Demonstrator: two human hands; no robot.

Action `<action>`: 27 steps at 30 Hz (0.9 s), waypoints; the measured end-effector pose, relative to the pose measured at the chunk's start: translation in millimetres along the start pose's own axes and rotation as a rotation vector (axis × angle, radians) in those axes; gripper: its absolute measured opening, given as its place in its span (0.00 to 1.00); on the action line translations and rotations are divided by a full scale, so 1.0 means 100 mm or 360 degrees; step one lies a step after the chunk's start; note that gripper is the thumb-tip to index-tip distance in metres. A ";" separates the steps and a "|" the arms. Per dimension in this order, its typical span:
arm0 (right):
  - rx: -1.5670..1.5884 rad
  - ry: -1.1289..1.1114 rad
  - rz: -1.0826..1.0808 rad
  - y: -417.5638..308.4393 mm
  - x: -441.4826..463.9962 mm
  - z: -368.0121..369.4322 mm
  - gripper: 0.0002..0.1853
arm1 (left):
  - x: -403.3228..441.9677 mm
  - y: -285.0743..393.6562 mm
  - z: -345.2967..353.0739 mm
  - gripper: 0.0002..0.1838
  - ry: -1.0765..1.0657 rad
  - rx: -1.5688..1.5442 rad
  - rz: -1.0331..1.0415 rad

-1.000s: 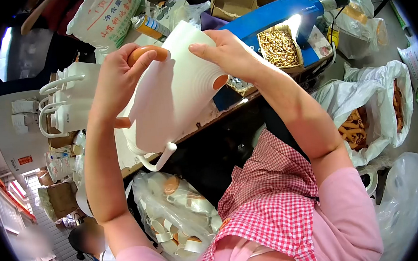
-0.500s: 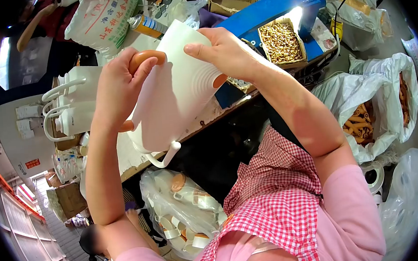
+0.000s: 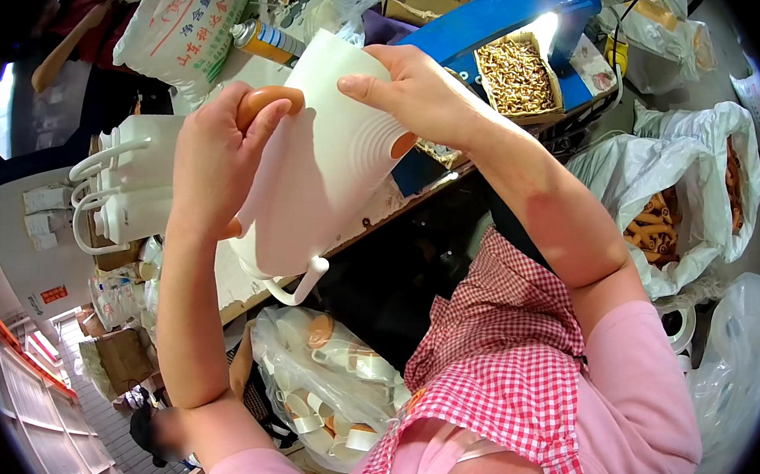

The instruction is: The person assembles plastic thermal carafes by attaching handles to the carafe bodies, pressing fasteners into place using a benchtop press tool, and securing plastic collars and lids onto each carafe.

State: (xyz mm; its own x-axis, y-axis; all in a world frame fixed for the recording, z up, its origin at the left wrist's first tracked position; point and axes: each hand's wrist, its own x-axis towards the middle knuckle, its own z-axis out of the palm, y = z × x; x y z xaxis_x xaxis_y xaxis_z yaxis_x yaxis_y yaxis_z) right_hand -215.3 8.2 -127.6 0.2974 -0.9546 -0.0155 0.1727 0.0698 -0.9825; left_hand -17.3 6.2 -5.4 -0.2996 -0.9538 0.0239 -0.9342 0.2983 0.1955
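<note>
A white plastic watering can [image 3: 317, 162] with a thin curved spout [image 3: 304, 282] is held tilted over the bench edge. My left hand [image 3: 220, 151] is closed round its tan handle [image 3: 269, 104], the thumb pressed along it. My right hand [image 3: 405, 90] grips the can's far end, thumb on the near side; its other fingers are mostly hidden behind the wall. Close to my right wrist, ridged rings surround a tan round part [image 3: 404, 145]. More white cans [image 3: 134, 179] with curved spouts stand to the left.
A blue machine arm [image 3: 497, 17] with a lamp reaches over a box of brass-coloured screws [image 3: 518, 75]. An open bag of tan handles [image 3: 652, 222] stands at right. Below the bench is a plastic bag of white and tan parts [image 3: 320, 382]. A spray can [image 3: 265, 41] lies behind.
Both hands keep their hold on the watering can, which has barely moved. At lower left, another person's head has shifted slightly left, and an arm shows near the parts bag.
</note>
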 end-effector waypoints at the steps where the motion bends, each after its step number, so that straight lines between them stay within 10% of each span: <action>1: 0.0031 0.0009 -0.0025 0.00 -0.01 0.00 0.25 | -0.01 0.03 0.00 0.16 0.0016 0.0048 0.0000; 10: -0.0202 0.0146 -0.0029 -0.08 -0.30 -0.08 0.23 | 0.18 -0.69 0.05 0.16 -0.0200 -0.0136 0.0132; 14: -0.0476 0.0961 -0.0971 0.34 -1.01 -0.26 0.16 | -0.26 -0.92 -0.06 0.18 -0.0104 -0.0250 0.0178; 18: -0.1540 0.1401 -0.0622 0.96 -2.98 -1.47 0.10 | -1.34 -1.06 -0.06 0.16 -0.0007 -0.0521 -0.0130; 19: -0.0503 0.1697 -0.0155 1.12 -3.52 -1.76 0.11 | -1.58 -0.90 -0.12 0.17 -0.0086 -0.0452 -0.0417; 20: -0.1170 0.2030 0.0232 1.15 -4.09 -2.01 0.14 | -1.81 -0.72 -0.17 0.18 -0.0170 -0.0377 -0.0703; 23: -0.2375 0.1884 0.1294 1.39 -5.64 -2.44 0.21 | -2.45 -0.59 0.00 0.18 0.0014 -0.0929 -0.0540; 25: -0.2447 0.1919 0.1418 2.38 -6.54 -2.91 0.37 | -2.43 0.44 0.13 0.15 0.0090 -0.1435 -0.1077; 27: -0.1884 0.1705 0.2158 2.47 -6.68 -3.15 0.47 | -2.37 0.56 0.35 0.11 -0.0100 -0.1162 -0.0920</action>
State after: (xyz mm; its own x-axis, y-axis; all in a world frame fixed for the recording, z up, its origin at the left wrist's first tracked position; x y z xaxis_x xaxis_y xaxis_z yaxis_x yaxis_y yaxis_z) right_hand -667.7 572.1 -418.0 -0.9156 -0.2579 -0.3084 -0.3072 0.9437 0.1228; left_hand -5.7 250.3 -34.0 0.1441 -0.9369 -0.3184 -0.5946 -0.3392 0.7290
